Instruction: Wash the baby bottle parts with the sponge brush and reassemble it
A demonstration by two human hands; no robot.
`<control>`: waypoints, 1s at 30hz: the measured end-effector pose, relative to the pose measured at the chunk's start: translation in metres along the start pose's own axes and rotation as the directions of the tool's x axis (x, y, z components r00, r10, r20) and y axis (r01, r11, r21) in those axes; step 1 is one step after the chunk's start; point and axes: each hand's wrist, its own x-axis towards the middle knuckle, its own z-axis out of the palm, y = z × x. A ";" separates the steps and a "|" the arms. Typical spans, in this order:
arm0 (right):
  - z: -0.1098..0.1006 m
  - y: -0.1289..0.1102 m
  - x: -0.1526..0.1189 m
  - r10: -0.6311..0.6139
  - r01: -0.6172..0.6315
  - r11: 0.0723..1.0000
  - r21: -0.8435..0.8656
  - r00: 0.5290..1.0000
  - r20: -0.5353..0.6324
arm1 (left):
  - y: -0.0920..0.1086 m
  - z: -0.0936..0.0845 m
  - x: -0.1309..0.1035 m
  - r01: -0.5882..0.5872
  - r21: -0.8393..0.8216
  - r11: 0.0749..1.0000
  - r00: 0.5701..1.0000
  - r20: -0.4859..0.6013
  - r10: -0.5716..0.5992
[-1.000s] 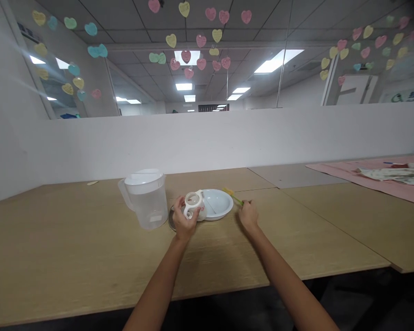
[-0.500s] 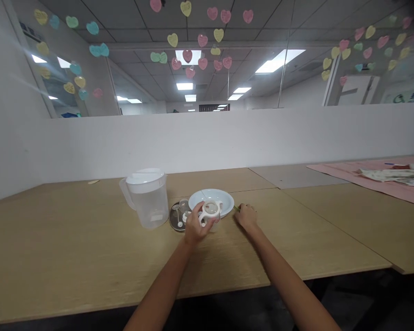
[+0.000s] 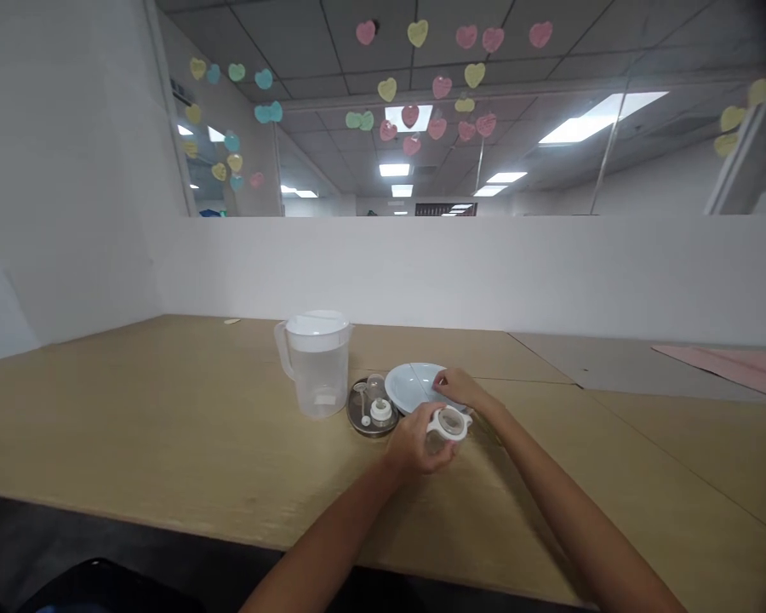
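Note:
My left hand (image 3: 418, 443) is wrapped round a clear baby bottle (image 3: 450, 424) with white handles, its open top facing up, held just in front of the bowl. Over the right side of the white bowl (image 3: 403, 387), my right hand (image 3: 460, 387) has its fingers pressed together; whatever they may hold is hidden. Left of the bowl sits a round metal tray (image 3: 371, 432). On it lie a white-collared bottle nipple (image 3: 381, 410), a clear cap (image 3: 375, 387) and a straw with a weighted end (image 3: 363, 407).
A clear plastic pitcher (image 3: 321, 370) with a white lid stands left of the tray. At the far right, a pink cloth (image 3: 734, 366) lies on the table. A white wall (image 3: 383, 268) runs along the back, below glass with heart-shaped notes.
My right hand has gone from the table beside the bowl, where it held something thin and green, to over the bowl. My left hand brought the bottle nearer me. The view has turned left.

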 end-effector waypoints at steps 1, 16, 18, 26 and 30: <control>0.001 -0.003 0.008 -0.002 0.003 1.000 -0.014 0.998 0.060 | 0.000 0.001 0.000 -0.011 -0.001 1.000 1.000 0.001 0.011; -0.012 0.001 0.031 -0.027 0.003 0.978 0.207 0.993 0.113 | -0.031 -0.029 0.007 0.310 0.303 0.901 0.935 -0.267 -0.232; -0.029 -0.002 0.024 -0.033 0.018 0.957 0.290 0.998 0.046 | -0.047 -0.034 0.006 0.472 0.394 0.788 0.877 -0.300 -0.375; -0.068 -0.019 -0.007 -0.077 0.102 0.920 0.380 0.994 -0.080 | -0.076 -0.033 -0.003 0.612 0.612 0.500 0.734 -0.206 -0.647; -0.068 -0.021 -0.009 -0.089 0.116 0.936 0.333 0.992 -0.095 | -0.072 -0.031 -0.006 0.587 0.643 0.492 0.739 -0.179 -0.649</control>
